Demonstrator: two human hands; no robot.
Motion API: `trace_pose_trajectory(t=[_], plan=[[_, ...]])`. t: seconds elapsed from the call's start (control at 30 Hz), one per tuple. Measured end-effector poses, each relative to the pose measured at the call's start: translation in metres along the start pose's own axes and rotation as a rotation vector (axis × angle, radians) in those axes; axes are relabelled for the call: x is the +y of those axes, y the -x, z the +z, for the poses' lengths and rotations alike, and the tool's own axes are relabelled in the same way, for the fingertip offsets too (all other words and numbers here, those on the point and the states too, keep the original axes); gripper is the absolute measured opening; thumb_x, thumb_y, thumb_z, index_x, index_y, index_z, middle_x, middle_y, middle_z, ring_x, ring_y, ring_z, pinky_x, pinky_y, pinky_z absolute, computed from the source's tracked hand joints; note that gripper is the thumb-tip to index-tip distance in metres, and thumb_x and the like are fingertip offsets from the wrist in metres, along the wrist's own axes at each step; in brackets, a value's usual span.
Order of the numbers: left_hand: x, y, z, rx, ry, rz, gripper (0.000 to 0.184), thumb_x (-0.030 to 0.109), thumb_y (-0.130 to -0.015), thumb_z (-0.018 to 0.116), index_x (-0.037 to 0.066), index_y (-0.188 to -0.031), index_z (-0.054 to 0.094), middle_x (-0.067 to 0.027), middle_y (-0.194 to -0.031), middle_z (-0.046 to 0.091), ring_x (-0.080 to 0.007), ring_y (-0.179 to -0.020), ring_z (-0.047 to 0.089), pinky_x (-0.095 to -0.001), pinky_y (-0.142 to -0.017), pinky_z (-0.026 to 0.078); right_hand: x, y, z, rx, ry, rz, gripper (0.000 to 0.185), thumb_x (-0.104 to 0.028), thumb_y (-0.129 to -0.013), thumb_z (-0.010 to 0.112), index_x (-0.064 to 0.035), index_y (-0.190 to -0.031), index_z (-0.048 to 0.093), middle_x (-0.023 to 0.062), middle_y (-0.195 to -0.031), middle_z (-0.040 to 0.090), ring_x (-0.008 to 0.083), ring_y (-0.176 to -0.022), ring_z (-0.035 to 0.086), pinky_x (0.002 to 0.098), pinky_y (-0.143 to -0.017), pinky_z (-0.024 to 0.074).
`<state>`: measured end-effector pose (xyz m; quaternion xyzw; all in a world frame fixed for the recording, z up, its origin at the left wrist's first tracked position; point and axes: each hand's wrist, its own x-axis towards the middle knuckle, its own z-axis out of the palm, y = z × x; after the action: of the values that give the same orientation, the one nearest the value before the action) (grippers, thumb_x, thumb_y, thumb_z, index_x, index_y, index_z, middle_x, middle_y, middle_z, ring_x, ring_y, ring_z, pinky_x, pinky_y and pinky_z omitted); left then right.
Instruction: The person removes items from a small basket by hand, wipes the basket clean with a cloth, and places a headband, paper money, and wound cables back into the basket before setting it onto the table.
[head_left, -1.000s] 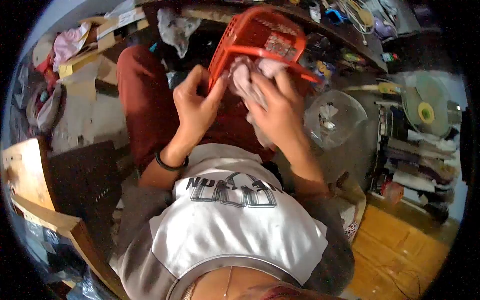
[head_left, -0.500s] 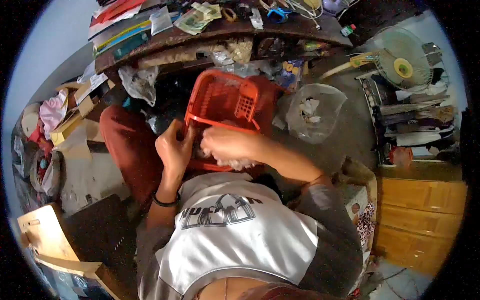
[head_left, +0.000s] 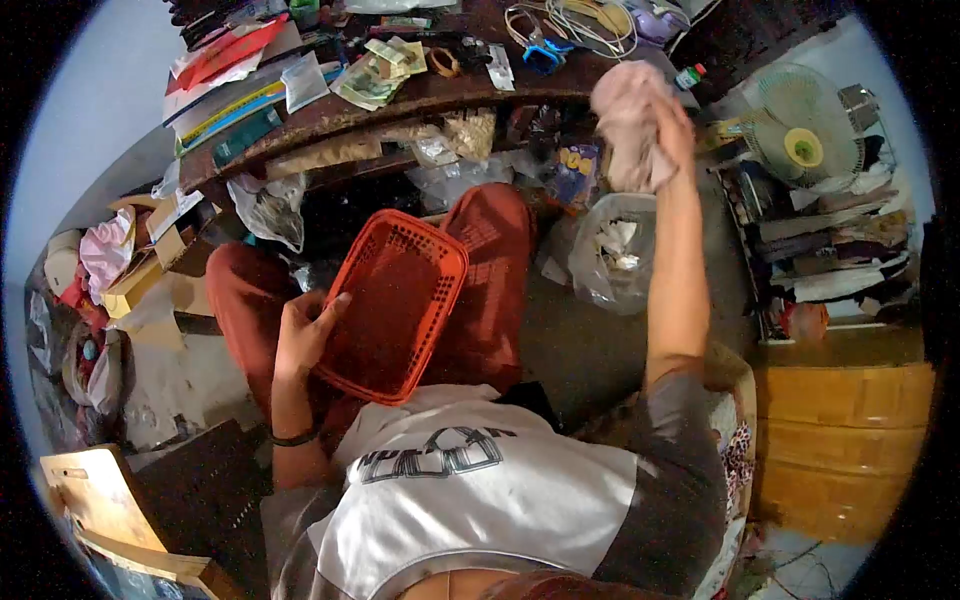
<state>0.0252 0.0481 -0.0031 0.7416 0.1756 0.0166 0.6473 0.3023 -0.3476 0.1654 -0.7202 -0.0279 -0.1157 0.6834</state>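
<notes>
A red plastic basket (head_left: 385, 310) rests tilted over my lap. My left hand (head_left: 305, 330) grips its left edge, with the thumb over the rim. Out at the far right, my right hand (head_left: 673, 130) is closed on a pale pink cloth (head_left: 632, 120) that hangs in loose folds. The cloth is held up near the desk's right end, above a clear plastic bag (head_left: 590, 265) with crumpled scraps in it. Part of my right hand's fingers is hidden by the cloth.
The dark desk (head_left: 440, 95) carries papers, banknotes (head_left: 380, 75), cables and a blue item. A fan (head_left: 803, 145) stands at the right, beside a rack of folded clothes (head_left: 830, 240) and wooden drawers (head_left: 840, 430). Cardboard boxes (head_left: 150, 270) lie at the left.
My right hand has moved from the basket out to the upper right with the cloth. The basket has turned and come down over my lap, with my left hand still at its edge.
</notes>
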Motion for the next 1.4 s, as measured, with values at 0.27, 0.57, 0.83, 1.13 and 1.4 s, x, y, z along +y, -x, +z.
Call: trace_pose_trajectory(t=[0.27,0.57,0.83,1.13,1.4], plan=[[0.033,-0.014,-0.014,-0.199,-0.069,0.041,0.038,0.029,-0.085,0.072,0.0,-0.066,0.057,0.0028,-0.06,0.049,-0.0056,-0.058,0.042,-0.0266,-0.051,0.037,0.077,-0.208,-0.016,0.382,0.029,-0.111,0.031,-0.026,-0.082,0.068,-0.0047,-0.105,0.062,0.008,-0.095,0.065,0.0223,-0.075,0.062,0.0382,-0.062,0.0493],[-0.003,-0.097,-0.024,-0.479,-0.415,0.25,0.045,0.044,-0.078,0.074,0.002,-0.071,0.058,-0.0112,-0.059,0.051,-0.0203,-0.055,0.047,-0.0355,-0.052,0.038,0.058,-0.155,0.018,0.271,1.447,-0.321,0.044,-0.04,-0.078,0.068,-0.0115,-0.111,0.064,0.0149,-0.101,0.065,0.0301,-0.091,0.065,0.0406,-0.076,0.0496],[0.019,-0.099,-0.02,-0.419,-0.506,0.403,0.047,0.047,-0.075,0.074,0.003,-0.07,0.059,-0.0166,-0.064,0.058,-0.0355,-0.062,0.057,-0.0413,-0.055,0.043,-0.008,-0.028,0.178,-0.467,0.93,-0.861,0.016,-0.018,-0.085,0.063,-0.0081,-0.098,0.064,0.0095,-0.093,0.064,0.0262,-0.083,0.065,0.0364,-0.073,0.0506],[0.028,-0.078,-0.023,-0.208,-0.447,0.392,0.039,0.042,-0.08,0.072,0.004,-0.076,0.064,-0.0134,-0.058,0.058,-0.0297,-0.054,0.059,-0.0384,-0.051,0.044,0.02,-0.019,0.267,-0.678,0.973,-0.885,0.03,-0.025,-0.087,0.063,-0.0048,-0.11,0.062,0.012,-0.106,0.062,0.0298,-0.095,0.062,0.0404,-0.081,0.0494],[0.023,-0.075,-0.016,-0.086,-0.259,0.443,0.023,0.025,-0.08,0.073,0.003,-0.08,0.065,-0.014,-0.074,0.064,-0.0294,-0.066,0.062,-0.0344,-0.06,0.048,0.034,0.005,0.265,-0.592,0.918,-0.913,0.025,-0.022,-0.085,0.065,-0.0061,-0.104,0.065,0.0088,-0.11,0.061,0.0285,-0.102,0.059,0.0378,-0.085,0.0491]])
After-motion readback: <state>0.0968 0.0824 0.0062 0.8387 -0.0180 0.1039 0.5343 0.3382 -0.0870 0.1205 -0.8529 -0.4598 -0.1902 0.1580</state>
